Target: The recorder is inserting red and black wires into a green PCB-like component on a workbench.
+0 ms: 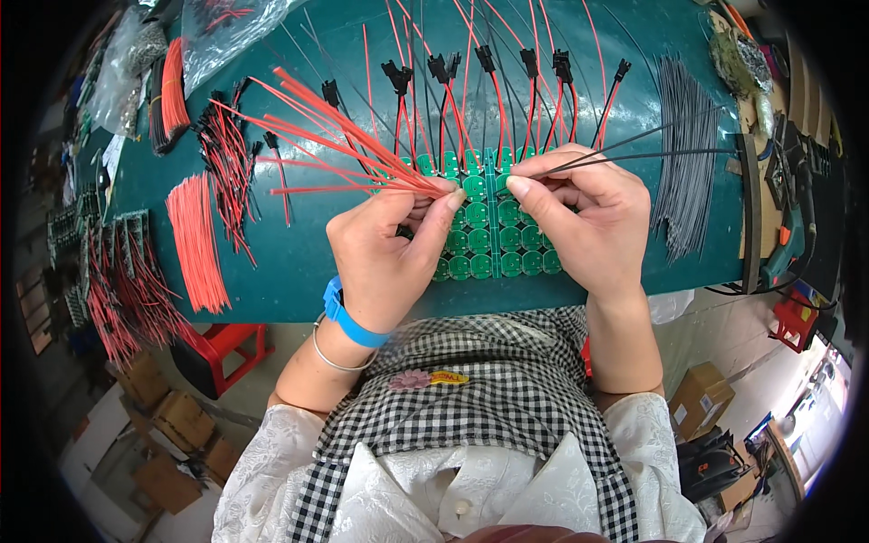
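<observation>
A panel of round green circuit boards point(481, 241) lies on the table in front of me. My left hand point(396, 237) is closed, pinching a fanned bunch of red wires point(353, 145) whose near ends meet at the fingertips over the panel. My right hand point(590, 213) pinches a few thin black wires point(634, 145) that stretch out to the right; its thumb tip is at a board right of the panel's middle strip. Along the panel's far edge stand red and black leads with black connectors point(486, 60). The hands hide parts of the panel.
Loose red wires point(195, 242) lie left on the green table point(299, 271), beside red-black leads point(232, 163). Grey-black wires point(685, 154) are piled at right. Finished-looking boards with leads point(127, 271) hang over the left edge. A red stool point(226, 357) and cardboard boxes point(184, 418) stand below.
</observation>
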Available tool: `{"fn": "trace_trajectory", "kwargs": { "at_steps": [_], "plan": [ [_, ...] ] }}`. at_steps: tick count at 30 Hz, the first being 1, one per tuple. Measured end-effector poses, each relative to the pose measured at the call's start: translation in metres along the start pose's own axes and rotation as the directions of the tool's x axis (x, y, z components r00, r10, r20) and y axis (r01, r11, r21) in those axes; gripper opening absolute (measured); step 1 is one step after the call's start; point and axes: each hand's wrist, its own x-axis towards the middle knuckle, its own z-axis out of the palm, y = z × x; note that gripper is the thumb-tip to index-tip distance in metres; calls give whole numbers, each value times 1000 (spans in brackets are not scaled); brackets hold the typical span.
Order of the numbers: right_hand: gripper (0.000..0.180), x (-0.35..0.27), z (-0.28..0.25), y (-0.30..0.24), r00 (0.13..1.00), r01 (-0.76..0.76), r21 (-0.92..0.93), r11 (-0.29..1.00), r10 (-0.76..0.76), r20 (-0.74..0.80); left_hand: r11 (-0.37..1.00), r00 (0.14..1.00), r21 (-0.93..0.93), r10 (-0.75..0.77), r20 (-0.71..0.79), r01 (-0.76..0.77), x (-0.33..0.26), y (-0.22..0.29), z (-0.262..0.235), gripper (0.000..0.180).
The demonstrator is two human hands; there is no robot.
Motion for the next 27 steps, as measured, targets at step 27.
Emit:
{"fn": "trace_trajectory", "kwargs": {
  "at_steps": [27],
  "plan": [
    [5,2,3,1,998,63,-45,997,-64,-21,999,999,44,-20,28,19,0,-2,-2,14]
  ]
}}
